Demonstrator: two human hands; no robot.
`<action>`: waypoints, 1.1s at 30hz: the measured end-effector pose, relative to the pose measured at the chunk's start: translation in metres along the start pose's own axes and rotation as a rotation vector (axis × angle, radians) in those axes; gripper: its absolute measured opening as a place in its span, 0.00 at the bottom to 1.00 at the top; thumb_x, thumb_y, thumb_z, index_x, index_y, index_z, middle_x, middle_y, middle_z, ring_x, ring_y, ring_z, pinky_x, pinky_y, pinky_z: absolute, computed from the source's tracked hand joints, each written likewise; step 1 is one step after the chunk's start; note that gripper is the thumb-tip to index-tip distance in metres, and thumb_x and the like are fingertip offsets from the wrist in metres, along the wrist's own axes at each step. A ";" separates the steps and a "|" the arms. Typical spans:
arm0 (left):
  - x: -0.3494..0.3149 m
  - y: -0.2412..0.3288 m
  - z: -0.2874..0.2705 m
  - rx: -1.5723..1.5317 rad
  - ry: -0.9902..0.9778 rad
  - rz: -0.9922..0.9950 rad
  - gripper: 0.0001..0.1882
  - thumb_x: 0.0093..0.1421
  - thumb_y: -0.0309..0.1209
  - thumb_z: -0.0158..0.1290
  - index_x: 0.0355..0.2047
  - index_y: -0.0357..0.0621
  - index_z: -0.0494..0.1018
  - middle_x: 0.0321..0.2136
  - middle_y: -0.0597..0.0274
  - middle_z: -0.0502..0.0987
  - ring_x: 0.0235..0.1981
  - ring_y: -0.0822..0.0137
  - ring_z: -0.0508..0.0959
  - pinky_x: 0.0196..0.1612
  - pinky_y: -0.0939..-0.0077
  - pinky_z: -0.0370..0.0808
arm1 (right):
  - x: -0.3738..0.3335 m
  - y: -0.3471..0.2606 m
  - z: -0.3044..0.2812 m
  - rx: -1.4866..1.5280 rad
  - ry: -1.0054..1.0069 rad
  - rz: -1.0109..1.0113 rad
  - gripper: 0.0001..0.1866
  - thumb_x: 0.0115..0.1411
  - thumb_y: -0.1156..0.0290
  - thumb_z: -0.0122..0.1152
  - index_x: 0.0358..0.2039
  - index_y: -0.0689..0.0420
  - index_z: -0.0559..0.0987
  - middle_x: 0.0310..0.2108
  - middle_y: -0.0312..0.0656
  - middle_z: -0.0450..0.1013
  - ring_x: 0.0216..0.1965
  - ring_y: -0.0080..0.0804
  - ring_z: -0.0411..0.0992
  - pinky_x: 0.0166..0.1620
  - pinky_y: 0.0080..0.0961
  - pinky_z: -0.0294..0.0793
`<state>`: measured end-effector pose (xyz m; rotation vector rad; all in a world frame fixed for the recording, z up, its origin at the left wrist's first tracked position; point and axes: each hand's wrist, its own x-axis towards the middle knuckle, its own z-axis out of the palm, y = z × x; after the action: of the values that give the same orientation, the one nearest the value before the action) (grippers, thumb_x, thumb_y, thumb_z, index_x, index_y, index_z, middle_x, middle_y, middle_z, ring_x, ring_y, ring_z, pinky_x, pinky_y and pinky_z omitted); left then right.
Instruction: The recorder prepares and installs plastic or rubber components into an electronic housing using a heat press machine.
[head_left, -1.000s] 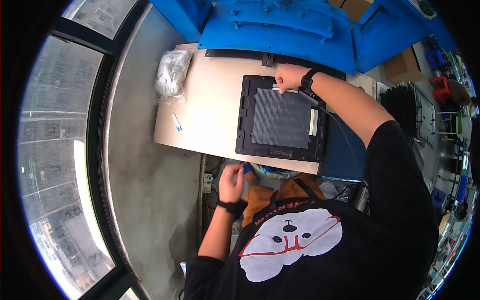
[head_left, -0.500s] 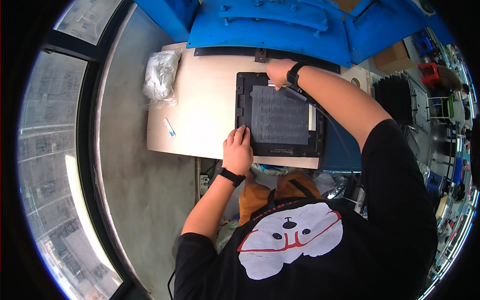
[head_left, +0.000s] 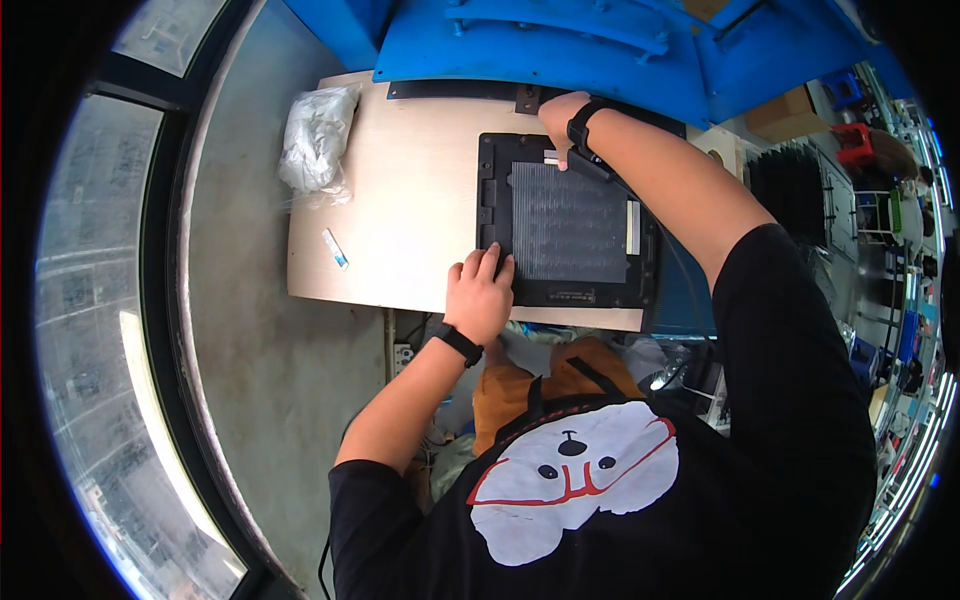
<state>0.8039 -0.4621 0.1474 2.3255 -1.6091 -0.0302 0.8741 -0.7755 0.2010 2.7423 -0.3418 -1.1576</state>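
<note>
A black rectangular frame [head_left: 489, 207] lies on the pale tabletop, with a dark grey finely ribbed panel [head_left: 570, 222] set inside it. Near the frame's lower left edge rests my left hand [head_left: 480, 295], its fingers a little apart and their tips on the rim. My right hand [head_left: 560, 118] is bent over the frame's far edge, fingers closed and one finger pointing down by a short pale strip [head_left: 552, 157]. Under my right wrist shows a dark elongated object [head_left: 590, 167], near a black cable; my forearm partly covers it, and what the fingers grip is hidden.
A big blue metal machine [head_left: 540, 60] stands along the far edge of the table. White crumpled plastic bagging [head_left: 318, 140] and a small white-and-blue packet [head_left: 335, 249] lie at left. Another pale strip [head_left: 633, 227] lines the panel's right side. Dark racks [head_left: 785, 185] stand at right.
My right hand has moved slightly up and away from the panel's top edge. The left fingers have spread slightly on the rim. The whole view has shifted a little.
</note>
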 end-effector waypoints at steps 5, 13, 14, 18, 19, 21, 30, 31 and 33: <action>0.002 -0.002 -0.002 0.027 -0.037 0.021 0.22 0.49 0.29 0.53 0.48 0.47 0.76 0.53 0.57 0.71 0.52 0.55 0.70 0.50 0.59 0.69 | 0.008 0.030 0.019 0.197 -0.027 -0.006 0.35 0.37 0.49 0.81 0.35 0.67 0.81 0.31 0.46 0.78 0.33 0.40 0.77 0.35 0.35 0.75; 0.011 0.000 -0.010 -0.034 -0.030 0.032 0.22 0.50 0.29 0.53 0.48 0.46 0.77 0.52 0.56 0.72 0.52 0.53 0.71 0.51 0.58 0.69 | -0.005 0.111 0.093 0.982 0.506 -0.136 0.18 0.55 0.56 0.67 0.32 0.62 0.81 0.26 0.46 0.76 0.27 0.37 0.72 0.33 0.33 0.72; 0.004 -0.004 -0.007 -0.057 -0.022 0.003 0.20 0.52 0.29 0.54 0.47 0.47 0.77 0.52 0.56 0.73 0.52 0.53 0.71 0.52 0.58 0.69 | -0.019 0.098 0.096 0.946 0.624 -0.108 0.14 0.59 0.61 0.62 0.32 0.61 0.80 0.27 0.46 0.77 0.27 0.38 0.72 0.33 0.32 0.72; 0.002 -0.006 -0.007 -0.128 -0.005 -0.009 0.19 0.52 0.29 0.54 0.47 0.46 0.76 0.51 0.55 0.73 0.53 0.52 0.71 0.53 0.57 0.68 | -0.103 0.071 0.151 0.877 0.905 -0.150 0.12 0.63 0.68 0.52 0.39 0.61 0.79 0.36 0.50 0.76 0.41 0.49 0.74 0.46 0.38 0.73; 0.002 -0.006 -0.007 -0.129 -0.007 -0.001 0.19 0.52 0.29 0.54 0.47 0.46 0.76 0.51 0.55 0.73 0.53 0.52 0.71 0.53 0.57 0.68 | -0.120 0.066 0.164 0.872 0.832 -0.117 0.15 0.63 0.69 0.51 0.47 0.60 0.77 0.44 0.51 0.74 0.47 0.50 0.71 0.52 0.39 0.70; 0.005 -0.008 -0.010 -0.161 -0.016 -0.001 0.19 0.52 0.29 0.55 0.46 0.45 0.76 0.51 0.56 0.74 0.52 0.52 0.71 0.54 0.57 0.67 | -0.133 0.056 0.185 0.763 0.835 -0.096 0.19 0.63 0.70 0.50 0.53 0.58 0.74 0.51 0.49 0.70 0.52 0.49 0.67 0.55 0.40 0.68; 0.102 -0.031 -0.005 -0.160 0.003 -0.004 0.21 0.56 0.29 0.53 0.52 0.43 0.70 0.50 0.55 0.73 0.51 0.51 0.72 0.52 0.56 0.69 | -0.126 0.042 0.209 0.628 0.818 -0.049 0.22 0.60 0.72 0.52 0.55 0.58 0.74 0.57 0.45 0.64 0.55 0.46 0.63 0.57 0.42 0.66; 0.112 -0.035 -0.004 -0.122 -0.031 0.010 0.22 0.56 0.30 0.52 0.53 0.43 0.70 0.51 0.56 0.72 0.51 0.51 0.72 0.52 0.56 0.69 | -0.126 0.041 0.208 0.633 0.823 -0.054 0.22 0.60 0.72 0.52 0.55 0.58 0.74 0.57 0.45 0.64 0.55 0.46 0.63 0.57 0.42 0.66; 0.131 -0.037 -0.005 -0.051 -0.068 0.011 0.22 0.56 0.31 0.52 0.53 0.46 0.71 0.51 0.59 0.72 0.51 0.53 0.71 0.52 0.56 0.69 | -0.125 0.042 0.204 0.649 0.823 -0.045 0.21 0.58 0.71 0.53 0.53 0.56 0.75 0.54 0.43 0.66 0.53 0.45 0.64 0.57 0.42 0.67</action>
<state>0.8865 -0.5689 0.1627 2.3005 -1.6335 -0.1482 0.6356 -0.7926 0.1548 3.4516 -0.6057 0.2092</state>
